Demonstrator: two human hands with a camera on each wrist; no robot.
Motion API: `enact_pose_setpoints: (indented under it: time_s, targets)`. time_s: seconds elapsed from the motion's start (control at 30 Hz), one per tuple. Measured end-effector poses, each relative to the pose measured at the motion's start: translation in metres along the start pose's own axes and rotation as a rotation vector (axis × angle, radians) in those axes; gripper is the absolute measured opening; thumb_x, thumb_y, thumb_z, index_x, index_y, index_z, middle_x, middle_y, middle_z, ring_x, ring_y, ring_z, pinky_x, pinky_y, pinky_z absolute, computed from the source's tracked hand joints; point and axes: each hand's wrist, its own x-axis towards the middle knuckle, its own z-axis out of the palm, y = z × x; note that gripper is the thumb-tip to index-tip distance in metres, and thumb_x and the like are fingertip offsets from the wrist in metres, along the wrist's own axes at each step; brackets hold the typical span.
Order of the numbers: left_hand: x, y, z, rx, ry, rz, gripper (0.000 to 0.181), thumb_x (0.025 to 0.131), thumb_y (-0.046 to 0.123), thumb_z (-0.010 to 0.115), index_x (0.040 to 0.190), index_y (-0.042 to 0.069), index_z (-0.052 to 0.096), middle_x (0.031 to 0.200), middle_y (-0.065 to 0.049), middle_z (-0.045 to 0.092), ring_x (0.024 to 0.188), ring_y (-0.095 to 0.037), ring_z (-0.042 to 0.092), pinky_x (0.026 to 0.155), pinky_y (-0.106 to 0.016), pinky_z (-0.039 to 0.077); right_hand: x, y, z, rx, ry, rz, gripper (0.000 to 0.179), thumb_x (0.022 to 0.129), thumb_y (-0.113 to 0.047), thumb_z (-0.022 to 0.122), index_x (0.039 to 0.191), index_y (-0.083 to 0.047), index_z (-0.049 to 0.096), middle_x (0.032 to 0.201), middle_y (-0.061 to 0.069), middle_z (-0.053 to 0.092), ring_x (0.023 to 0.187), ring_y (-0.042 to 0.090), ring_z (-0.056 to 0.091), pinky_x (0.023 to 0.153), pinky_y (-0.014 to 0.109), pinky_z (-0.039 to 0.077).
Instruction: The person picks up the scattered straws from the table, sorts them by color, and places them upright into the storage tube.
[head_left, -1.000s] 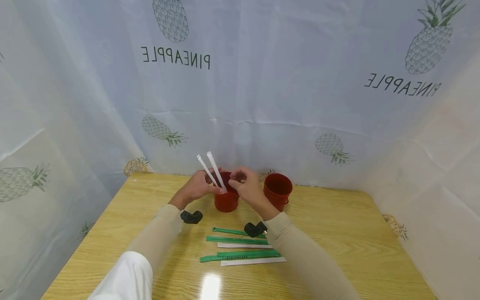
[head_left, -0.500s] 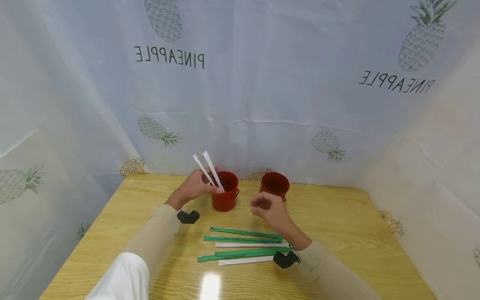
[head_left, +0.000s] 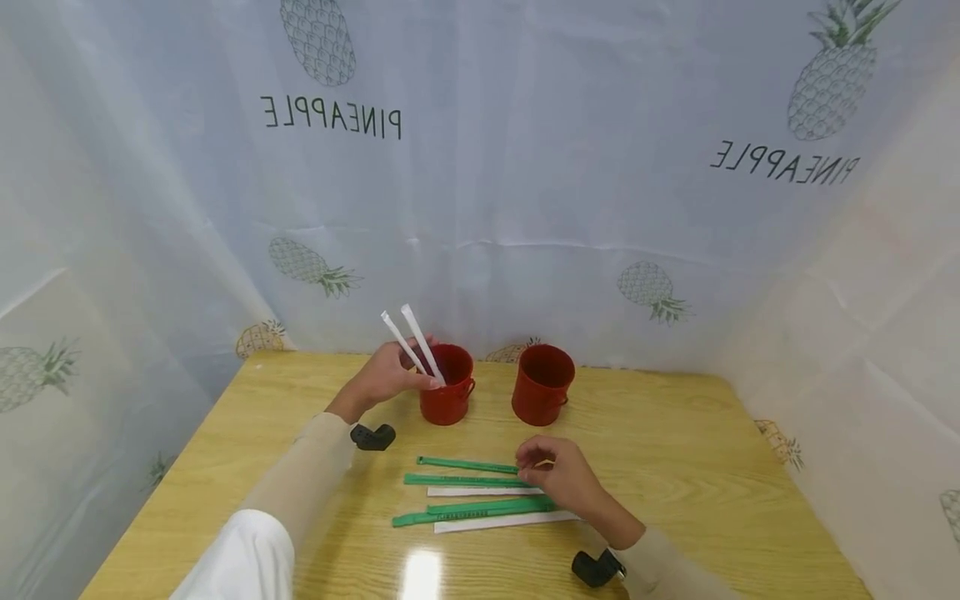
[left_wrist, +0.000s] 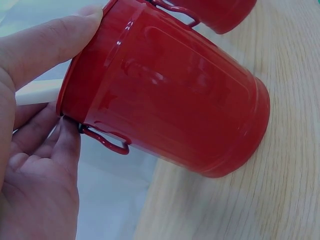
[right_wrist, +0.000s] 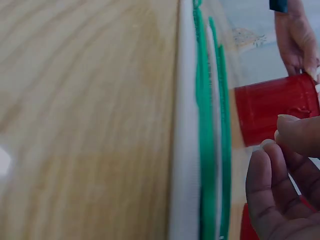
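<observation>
At the back of the table my left hand (head_left: pixel 382 377) grips the rim of a small red metal bucket (head_left: pixel 444 407), its thumb on one side and fingers on the other. Two white paper-wrapped straws (head_left: pixel 423 343) lean out of that bucket toward the left. In the left wrist view the thumb lies on the bucket's rim (left_wrist: pixel 102 45), close to a wire handle loop (left_wrist: pixel 107 142). My right hand (head_left: pixel 564 475) hovers by the right ends of a row of wrapped straws, green ones (head_left: pixel 457 481) and white ones (head_left: pixel 502 522). Its fingers are loosely bent, with nothing between them.
A second red bucket (head_left: pixel 537 400) stands to the right of the first, its mouth facing up. The wooden table (head_left: pixel 675 467) ends at a white curtain (head_left: pixel 525 167) printed with pineapples, which also hangs along both sides.
My right hand has come away from the left bucket and moved right and nearer, over the straws' right ends. The left hand stays on the bucket's rim.
</observation>
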Motion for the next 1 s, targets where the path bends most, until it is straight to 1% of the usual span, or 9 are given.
enact_pose_setpoints:
  time_s: [0.13,0.27,0.43,0.63,0.73,0.87,1.0]
  targets:
    - [0.001,0.002,0.0,0.011,0.005,-0.013,0.07,0.086,0.016,0.085,0.149,0.009,0.055,0.155,-0.012,0.055,0.144,-0.039,0.051,0.116,-0.053,0.049,-0.005,0.009,0.002,-0.042,-0.036,-0.034,0.014,0.09,0.004,0.074,0.104,0.0,0.072,0.097,0.014,0.073,0.085,0.008,0.065,0.078,0.019,0.057]
    - [0.002,0.001,-0.001,0.005,0.0,-0.017,0.073,0.086,0.015,0.085,0.151,0.007,0.053,0.156,-0.013,0.054,0.144,-0.039,0.052,0.115,-0.053,0.049,-0.008,0.014,0.004,-0.061,-0.041,-0.039,0.014,0.09,0.005,0.074,0.101,-0.003,0.073,0.095,0.012,0.073,0.082,0.005,0.064,0.074,0.02,0.057]
    - [0.001,-0.001,-0.001,-0.004,-0.01,-0.013,0.075,0.086,0.014,0.085,0.152,0.005,0.051,0.157,-0.016,0.054,0.144,-0.04,0.052,0.116,-0.052,0.049,-0.011,0.014,0.008,-0.105,-0.024,-0.048,0.016,0.089,0.007,0.073,0.099,-0.006,0.074,0.095,0.009,0.074,0.081,0.004,0.065,0.073,0.021,0.057]
    - [0.001,-0.003,-0.001,0.011,-0.005,-0.015,0.075,0.086,0.017,0.086,0.152,0.006,0.051,0.155,-0.014,0.056,0.142,-0.04,0.054,0.114,-0.051,0.051,-0.012,0.012,0.01,-0.174,-0.041,-0.045,0.019,0.088,0.009,0.072,0.098,-0.008,0.075,0.094,0.006,0.074,0.082,0.006,0.065,0.072,0.02,0.057]
    - [0.003,-0.003,0.0,-0.013,-0.007,-0.016,0.075,0.085,0.016,0.086,0.151,0.007,0.052,0.155,-0.013,0.056,0.144,-0.038,0.053,0.116,-0.051,0.049,-0.011,0.013,0.01,-0.24,-0.049,-0.053,0.021,0.088,0.009,0.073,0.096,-0.011,0.075,0.09,0.002,0.073,0.079,0.003,0.063,0.07,0.02,0.056]
    - [0.005,-0.003,0.0,-0.021,-0.008,-0.021,0.075,0.085,0.015,0.087,0.151,0.008,0.053,0.156,-0.011,0.056,0.146,-0.037,0.052,0.118,-0.05,0.047,-0.008,0.013,0.011,-0.355,-0.075,-0.058,0.022,0.088,0.007,0.075,0.094,-0.014,0.074,0.086,-0.003,0.071,0.075,0.001,0.057,0.067,0.02,0.053]
    - [0.003,-0.003,-0.002,-0.008,-0.008,-0.021,0.075,0.085,0.016,0.086,0.151,0.007,0.052,0.155,-0.013,0.056,0.144,-0.038,0.053,0.116,-0.05,0.049,-0.005,0.008,0.013,-0.455,-0.137,-0.063,0.021,0.091,0.007,0.071,0.098,-0.013,0.073,0.085,-0.004,0.066,0.074,0.002,0.052,0.068,0.02,0.05]
